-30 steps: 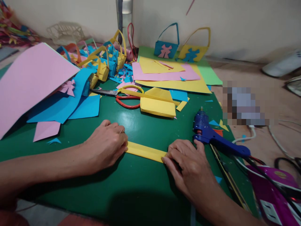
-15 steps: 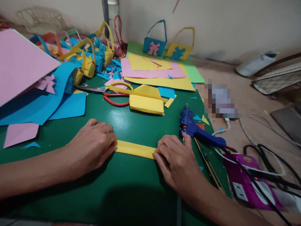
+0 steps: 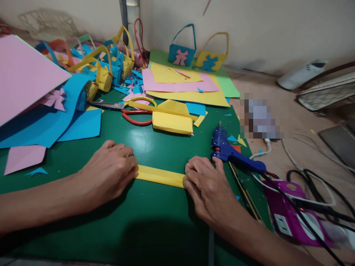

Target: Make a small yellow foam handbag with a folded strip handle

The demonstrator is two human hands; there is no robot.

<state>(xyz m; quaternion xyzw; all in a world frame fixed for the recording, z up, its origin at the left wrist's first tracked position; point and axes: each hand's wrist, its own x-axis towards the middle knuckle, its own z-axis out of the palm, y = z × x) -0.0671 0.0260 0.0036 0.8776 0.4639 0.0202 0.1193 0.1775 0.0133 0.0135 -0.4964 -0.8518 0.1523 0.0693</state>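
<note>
A narrow folded yellow paper strip (image 3: 161, 176) lies across the green tabletop (image 3: 155, 210) between my hands. My left hand (image 3: 118, 168) is closed on its left end, fingers bunched and pressed down. At the right end, my right hand (image 3: 206, 183) grips the strip between thumb and curled fingers. Both ends are hidden under the fingers. Just beyond my right fingers rests a blue glue gun (image 3: 222, 146), its nozzle pointing away. Farther back are a folded yellow paper piece (image 3: 172, 123) and scissors (image 3: 138, 122) with red and yellow handles.
Paper sheets (image 3: 24, 81) and small paper bags (image 3: 105, 77) crowd the back left. Two finished bags, one blue (image 3: 181, 53) and one yellow (image 3: 212, 61), stand against the wall. A magenta power strip (image 3: 294, 214) with cables lies right of the table.
My right hand has shifted slightly right and away from me along the strip, showing a little more of it. My left hand stays in place.
</note>
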